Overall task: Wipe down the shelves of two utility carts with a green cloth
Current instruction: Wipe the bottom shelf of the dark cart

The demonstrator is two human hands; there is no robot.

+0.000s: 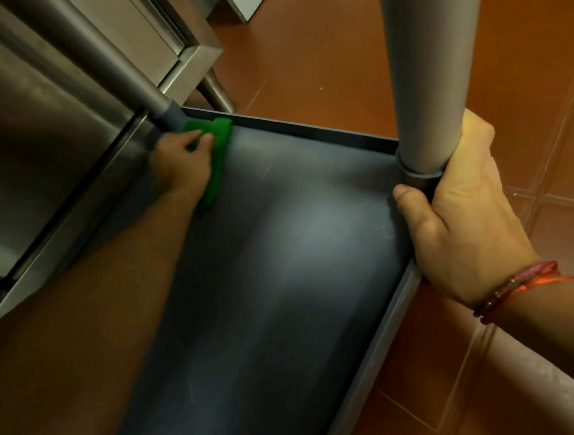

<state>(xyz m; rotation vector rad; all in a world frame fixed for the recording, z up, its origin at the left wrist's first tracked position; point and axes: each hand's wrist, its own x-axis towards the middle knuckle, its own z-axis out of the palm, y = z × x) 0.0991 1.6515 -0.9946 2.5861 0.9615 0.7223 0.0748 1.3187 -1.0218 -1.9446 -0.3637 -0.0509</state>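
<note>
A dark grey cart shelf [286, 251] with a low raised rim fills the middle of the view. My left hand [180, 164] reaches to its far left corner and grips a green cloth [216, 153] against the shelf surface, beside the cart's left post [118, 77]. My right hand [464, 210] is wrapped round the base of the cart's right post [422, 90], thumb on the shelf's right rim. A beaded bracelet sits on that wrist.
A stainless steel cabinet [45, 129] stands close along the cart's left side, with a round metal leg [216, 91] behind the shelf. Orange-brown floor tiles [326, 48] lie beyond and to the right. Another pale bar [541, 371] crosses the lower right.
</note>
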